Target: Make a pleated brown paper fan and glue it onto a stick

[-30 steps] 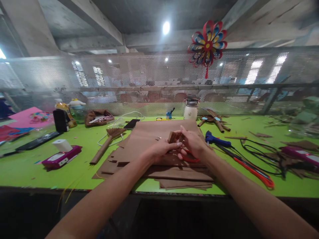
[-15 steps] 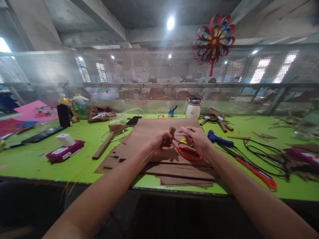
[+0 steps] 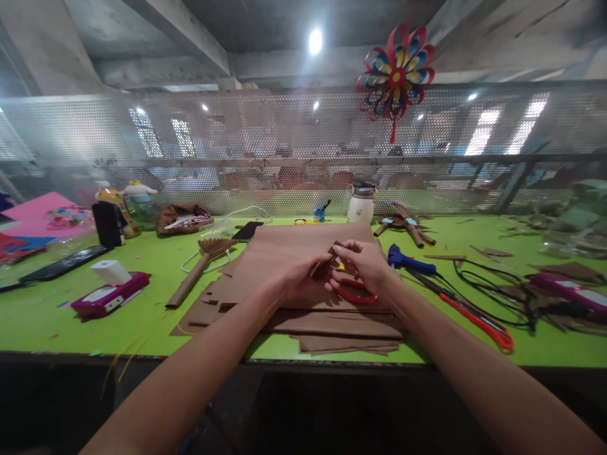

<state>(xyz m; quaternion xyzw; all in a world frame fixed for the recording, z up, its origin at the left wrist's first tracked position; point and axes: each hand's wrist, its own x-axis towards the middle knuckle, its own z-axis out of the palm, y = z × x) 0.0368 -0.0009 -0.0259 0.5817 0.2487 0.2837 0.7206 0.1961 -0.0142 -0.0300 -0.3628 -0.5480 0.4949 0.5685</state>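
Note:
A small pleated strip of brown paper is between my two hands above the paper stack. My left hand is closed around its lower part. The thumb and fingertips of my right hand pinch its upper end. Just below my right hand are scissors with red handles, partly covered by the fingers; whether they rest on the paper or touch the hand I cannot tell. Under both hands lie stacked brown paper sheets. To the left is a rolled paper stem with a fan-folded top.
Right of the stack lie a blue glue gun, a red-handled tool and black cables. A purple power strip is at left. A white jar and more paper stems stand or lie behind.
My right hand has moved left and its fingers have closed on the pleated paper, which now tilts to the right. The whole view has shifted slightly.

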